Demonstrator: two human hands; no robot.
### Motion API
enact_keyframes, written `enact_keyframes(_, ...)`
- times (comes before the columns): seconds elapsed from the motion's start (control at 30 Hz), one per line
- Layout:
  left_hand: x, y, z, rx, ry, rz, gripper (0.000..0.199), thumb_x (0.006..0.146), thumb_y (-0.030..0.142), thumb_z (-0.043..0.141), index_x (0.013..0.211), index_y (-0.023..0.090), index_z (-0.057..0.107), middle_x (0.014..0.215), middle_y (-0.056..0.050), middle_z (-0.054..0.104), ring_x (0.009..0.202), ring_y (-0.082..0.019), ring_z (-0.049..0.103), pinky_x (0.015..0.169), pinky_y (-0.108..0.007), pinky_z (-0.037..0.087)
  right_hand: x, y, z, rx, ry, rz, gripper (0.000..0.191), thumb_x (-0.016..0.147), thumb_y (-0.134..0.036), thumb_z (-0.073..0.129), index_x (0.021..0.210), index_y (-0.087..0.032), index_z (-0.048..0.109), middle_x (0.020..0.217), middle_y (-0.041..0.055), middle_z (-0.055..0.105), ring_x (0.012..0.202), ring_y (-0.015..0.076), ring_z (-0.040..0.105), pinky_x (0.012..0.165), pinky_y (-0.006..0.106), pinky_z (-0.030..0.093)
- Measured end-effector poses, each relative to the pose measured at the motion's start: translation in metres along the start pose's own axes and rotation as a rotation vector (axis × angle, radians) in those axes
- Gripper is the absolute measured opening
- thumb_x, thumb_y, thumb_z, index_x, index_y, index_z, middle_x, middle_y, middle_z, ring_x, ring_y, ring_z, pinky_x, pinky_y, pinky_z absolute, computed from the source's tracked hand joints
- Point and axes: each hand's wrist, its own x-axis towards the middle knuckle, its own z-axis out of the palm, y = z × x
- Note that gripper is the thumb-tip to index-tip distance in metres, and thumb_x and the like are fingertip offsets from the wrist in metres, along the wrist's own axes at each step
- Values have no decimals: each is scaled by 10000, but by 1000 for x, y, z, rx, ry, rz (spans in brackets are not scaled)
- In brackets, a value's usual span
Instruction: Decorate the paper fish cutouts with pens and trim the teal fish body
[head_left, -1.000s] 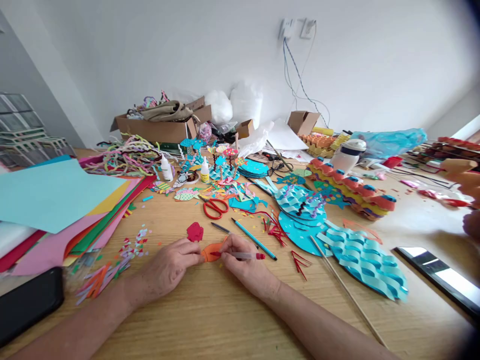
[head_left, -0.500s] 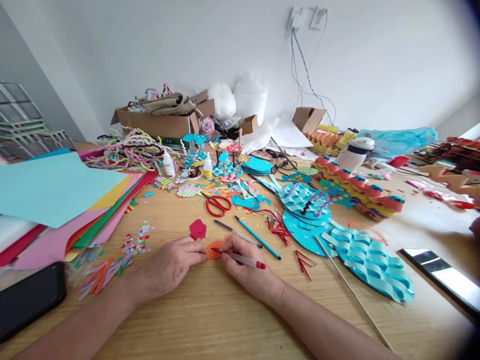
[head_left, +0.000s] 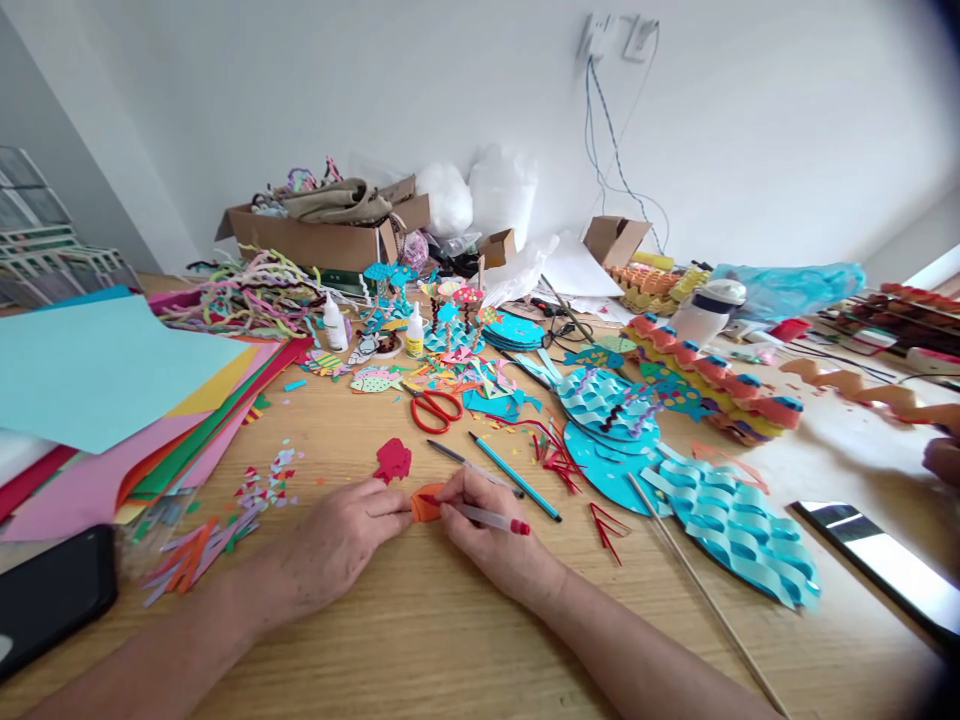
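One orange paper piece (head_left: 424, 505) on the table (head_left: 420, 640), probably light, easily creased and best held by its edge, lies between the left hand (head_left: 343, 535), touching it, pinch unclear, and the right hand (head_left: 495, 545), clasped on a pen (head_left: 487, 518).

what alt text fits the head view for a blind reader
A person's left hand touches an orange piece while the right hand holds a red-ended pen to it, on a wooden table. Beyond the hands lie a red cutout and red-handled scissors, with coloured sheets at left.
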Motion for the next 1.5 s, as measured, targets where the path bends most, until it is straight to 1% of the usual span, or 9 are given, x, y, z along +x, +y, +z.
enact_keyframes(0.13, 0, 3, 0, 75, 5, 22, 390, 825, 28, 349, 1098, 143, 602, 1074, -72, 636, 947, -197, 557, 900, -337, 451, 0, -1, -1, 5, -22, -13, 90, 705, -104, 487, 721, -187, 518, 581, -42, 514, 500, 80, 429, 466, 188, 331)
enact_keyframes(0.27, -1, 5, 0, 98, 21, 36, 397, 818, 24, 340, 1091, 151, 600, 1074, -69, 633, 960, -190, 552, 916, -328, 437, -1, -1, 0, -3, -12, -12, 69, 716, -123, 491, 713, -187, 518, 582, -42, 514, 497, 82, 433, 468, 192, 333)
enact_keyframes(0.53, 0, 8, -3, 95, -36, 1, 362, 822, 74, 339, 1053, 158, 604, 1031, -66, 631, 907, -195, 546, 812, -300, 476, -1, -1, -1, 15, -65, 8, 94, 718, -102, 496, 744, -185, 532, 634, -30, 557, 530, 85, 467, 489, 194, 354)
enact_keyframes(0.73, -1, 9, -2, 100, -6, 10, 371, 855, 71, 299, 1054, 147, 603, 1021, -80, 636, 907, -203, 549, 808, -321, 481, -2, -2, 0, 46, -66, 12, 90, 708, -110, 494, 739, -187, 528, 619, -34, 541, 519, 81, 449, 481, 191, 348)
enact_keyframes(0.83, -3, 9, 0, 86, 28, 2, 396, 864, 55, 286, 1103, 171, 580, 1037, -63, 635, 934, -188, 547, 842, -318, 472, -3, -7, -6, 120, 27, 49, 45, 711, -155, 500, 721, -191, 524, 583, -38, 503, 504, 85, 427, 464, 197, 330)
enact_keyframes(1.0, -5, 8, 3, 108, 30, -2, 428, 845, 32, 295, 1137, 190, 565, 1098, -55, 625, 978, -190, 537, 876, -332, 466, 0, -17, -27, 225, 351, 47, 72, 759, -275, 515, 753, -204, 505, 607, -25, 509, 540, 106, 454, 492, 219, 365)
enact_keyframes(1.07, -6, 6, 5, 129, 41, 7, 439, 839, 21, 301, 1151, 188, 559, 1113, -54, 621, 993, -193, 532, 889, -336, 461, 0, -15, -31, 224, 383, 20, 87, 773, -296, 515, 783, -210, 503, 633, -17, 526, 554, 111, 469, 506, 227, 379)
enact_keyframes(1.3, -12, 4, 14, 74, 55, -68, 473, 835, 29, 326, 1212, 246, 513, 1176, -21, 577, 1066, -180, 496, 914, -323, 442, -3, -4, -16, 134, 70, 40, 80, 774, -271, 515, 799, -199, 539, 640, -15, 537, 546, 105, 453, 492, 219, 343)
enact_keyframes(1.5, -8, 10, 13, 146, 32, -79, 460, 810, 15, 333, 1167, 209, 548, 1093, -49, 609, 1010, -205, 508, 856, -334, 475, 7, -16, -15, 100, -27, 178, 51, 707, -143, 506, 678, -185, 515, 607, -37, 522, 551, 90, 438, 505, 198, 332)
